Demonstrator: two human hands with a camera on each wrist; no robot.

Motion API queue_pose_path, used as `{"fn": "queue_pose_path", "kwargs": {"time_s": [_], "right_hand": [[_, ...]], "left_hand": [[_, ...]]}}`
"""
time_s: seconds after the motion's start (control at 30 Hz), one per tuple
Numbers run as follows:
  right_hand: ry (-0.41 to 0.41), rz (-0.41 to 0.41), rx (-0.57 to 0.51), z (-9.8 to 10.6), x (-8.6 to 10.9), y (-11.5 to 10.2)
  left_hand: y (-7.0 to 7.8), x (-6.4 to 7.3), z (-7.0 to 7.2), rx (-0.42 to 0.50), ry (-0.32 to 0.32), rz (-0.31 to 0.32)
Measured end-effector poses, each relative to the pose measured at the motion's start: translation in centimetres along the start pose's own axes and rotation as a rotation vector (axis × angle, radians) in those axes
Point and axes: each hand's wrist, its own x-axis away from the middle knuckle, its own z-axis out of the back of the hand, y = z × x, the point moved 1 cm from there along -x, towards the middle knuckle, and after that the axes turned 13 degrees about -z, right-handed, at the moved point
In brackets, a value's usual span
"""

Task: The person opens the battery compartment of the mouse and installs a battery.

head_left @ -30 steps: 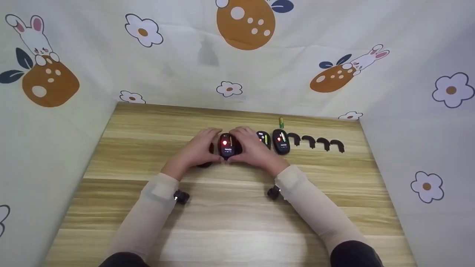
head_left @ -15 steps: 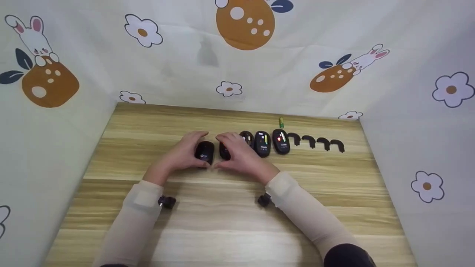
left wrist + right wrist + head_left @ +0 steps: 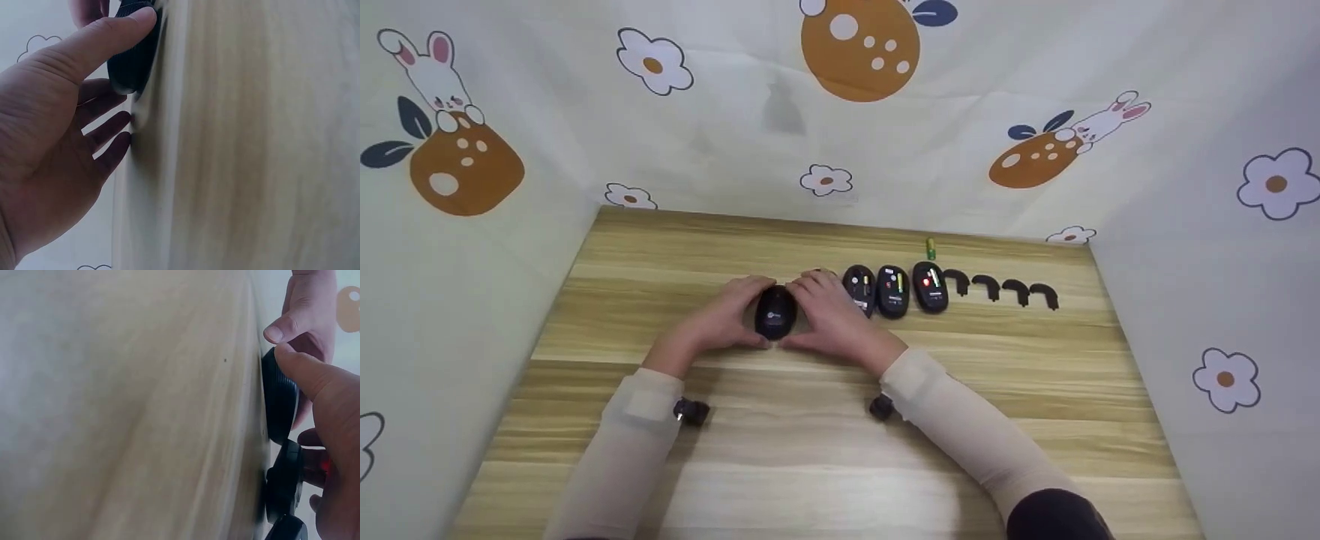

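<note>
A black computer mouse (image 3: 775,313), its button side up, lies on the wooden table between both hands. My left hand (image 3: 726,316) holds its left side, fingers at the far end and thumb at the near end. From the right, my right hand (image 3: 834,319) grips the same mouse; in the right wrist view its thumb (image 3: 304,371) presses the ribbed edge. Another mouse (image 3: 284,484) is mostly hidden beneath the right hand in the head view. Farther right lie upturned mice with batteries showing: one (image 3: 859,290), a second (image 3: 893,291) and a third (image 3: 931,287) with a red light.
Several curved black covers (image 3: 985,286) lie in a row to the right of the mice. A loose green battery (image 3: 931,249) lies behind the rightmost mouse. Patterned cloth walls (image 3: 720,135) rise behind and at both sides of the table (image 3: 780,465).
Both hands have left the upturned mouse with the red light and moved left to the button-side-up mouse. The upturned one now sits under the right hand.
</note>
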Motion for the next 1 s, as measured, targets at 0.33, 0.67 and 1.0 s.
{"fn": "queue_pose_path", "kwargs": {"time_s": [0.33, 0.67, 1.0], "right_hand": [[0.032, 0.040, 0.037, -0.4, -1.0, -0.1], [0.046, 0.061, -0.140, 0.6, -0.6, 1.2], [0.057, 0.095, -0.338, 2.0, 1.8, 3.1]], "left_hand": [[-0.2, -0.4, -0.3, -0.066, 0.022, -0.041], [0.8, -0.4, 0.1, -0.006, 0.091, -0.041], [2.3, -0.9, -0.8, 0.019, 0.159, -0.086]]}}
